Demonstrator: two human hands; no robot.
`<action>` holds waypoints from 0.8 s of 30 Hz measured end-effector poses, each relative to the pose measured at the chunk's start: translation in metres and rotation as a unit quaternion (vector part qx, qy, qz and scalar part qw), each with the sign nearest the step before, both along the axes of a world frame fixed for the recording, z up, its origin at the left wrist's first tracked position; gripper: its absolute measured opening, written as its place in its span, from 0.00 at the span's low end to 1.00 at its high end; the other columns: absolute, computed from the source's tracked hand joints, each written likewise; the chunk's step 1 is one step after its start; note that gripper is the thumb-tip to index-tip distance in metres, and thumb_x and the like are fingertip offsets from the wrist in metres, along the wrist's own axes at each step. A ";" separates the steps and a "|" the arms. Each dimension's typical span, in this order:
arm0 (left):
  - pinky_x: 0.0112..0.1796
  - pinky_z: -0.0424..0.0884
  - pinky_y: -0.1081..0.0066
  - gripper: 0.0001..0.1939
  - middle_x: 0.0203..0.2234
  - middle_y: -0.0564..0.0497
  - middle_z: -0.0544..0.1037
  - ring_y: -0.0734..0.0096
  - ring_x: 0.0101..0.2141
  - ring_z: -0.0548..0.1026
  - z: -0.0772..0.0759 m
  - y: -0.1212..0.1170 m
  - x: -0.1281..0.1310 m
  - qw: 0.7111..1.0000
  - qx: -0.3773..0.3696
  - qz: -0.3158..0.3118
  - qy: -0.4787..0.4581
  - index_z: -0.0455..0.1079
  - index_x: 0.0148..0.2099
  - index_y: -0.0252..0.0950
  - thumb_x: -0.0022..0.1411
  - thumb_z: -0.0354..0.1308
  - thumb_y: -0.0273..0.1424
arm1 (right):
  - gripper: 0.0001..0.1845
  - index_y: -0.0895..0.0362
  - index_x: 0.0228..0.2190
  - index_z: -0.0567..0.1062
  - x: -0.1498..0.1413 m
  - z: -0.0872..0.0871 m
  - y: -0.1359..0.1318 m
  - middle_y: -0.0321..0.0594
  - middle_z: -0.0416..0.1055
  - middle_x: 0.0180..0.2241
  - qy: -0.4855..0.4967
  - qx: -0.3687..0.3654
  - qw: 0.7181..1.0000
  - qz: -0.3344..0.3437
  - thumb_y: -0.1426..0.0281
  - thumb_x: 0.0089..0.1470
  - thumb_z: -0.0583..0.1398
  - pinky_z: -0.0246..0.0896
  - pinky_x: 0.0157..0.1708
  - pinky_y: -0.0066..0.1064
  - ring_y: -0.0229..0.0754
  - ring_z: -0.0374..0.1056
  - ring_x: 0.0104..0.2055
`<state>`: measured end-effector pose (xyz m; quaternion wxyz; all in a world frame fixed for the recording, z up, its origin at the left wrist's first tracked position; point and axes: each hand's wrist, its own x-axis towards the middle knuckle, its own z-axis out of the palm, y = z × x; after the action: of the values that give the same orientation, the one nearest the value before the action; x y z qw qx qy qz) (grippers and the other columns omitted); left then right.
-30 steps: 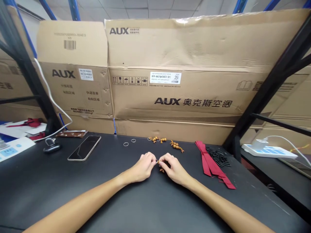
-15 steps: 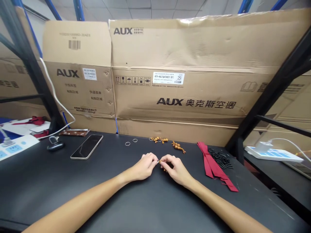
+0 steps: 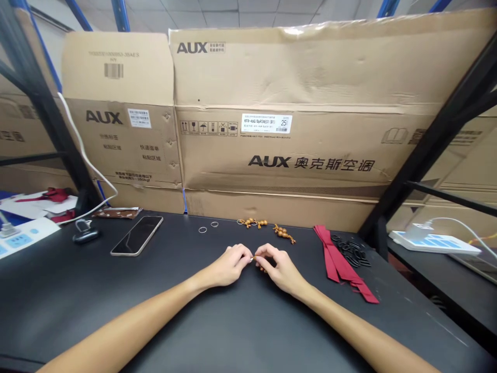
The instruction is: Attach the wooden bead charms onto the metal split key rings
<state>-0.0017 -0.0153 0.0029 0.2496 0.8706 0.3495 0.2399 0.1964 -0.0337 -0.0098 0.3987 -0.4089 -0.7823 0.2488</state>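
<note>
One beaded charm [image 3: 254,258] sitting over counter [image 3: 248,326], right hand [image 3: 278,265] pinching it, left hand [image 3: 233,263] pinching shiny bit [image 3: 251,259]; looking unfinished. Two rings [image 3: 202,232] lying loose behind, other charms [image 3: 284,233] to their right.

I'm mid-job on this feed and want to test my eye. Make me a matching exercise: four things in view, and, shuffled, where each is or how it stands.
Things:
1. Phone
2. Red ribbons
3. Two loose rings
4. Right hand

Places and states:
A. Pinching a beaded charm, close to the left hand
B. Beside a pile of small black pieces
C. Lying flat, with its dark screen up
D. On the table, between the phone and the other beaded charms

Pairs: 1-C, 2-B, 3-D, 4-A.
</note>
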 end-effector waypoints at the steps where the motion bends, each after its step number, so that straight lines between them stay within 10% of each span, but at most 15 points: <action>1: 0.50 0.59 0.62 0.13 0.40 0.51 0.73 0.67 0.41 0.69 -0.001 0.001 0.000 1.000 -0.003 -0.001 -0.004 0.65 0.41 0.38 0.70 0.40 0.34 | 0.09 0.54 0.33 0.69 0.000 0.000 0.000 0.35 0.72 0.26 -0.002 0.001 1.000 0.000 0.63 0.61 0.54 0.63 0.31 0.29 0.38 0.68 0.27; 24: 0.47 0.63 0.67 0.14 0.40 0.50 0.74 0.67 0.42 0.70 -0.003 0.006 -0.002 0.999 -0.025 -0.008 -0.020 0.68 0.41 0.37 0.70 0.43 0.37 | 0.04 0.53 0.33 0.70 0.001 -0.003 0.000 0.34 0.75 0.28 -0.063 0.067 0.995 -0.026 0.67 0.60 0.56 0.59 0.37 0.33 0.40 0.69 0.30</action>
<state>-0.0035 -0.0092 0.0003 0.2801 0.8619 0.3438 0.2460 0.1973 -0.0336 -0.0133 0.3813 -0.4161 -0.8100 0.1592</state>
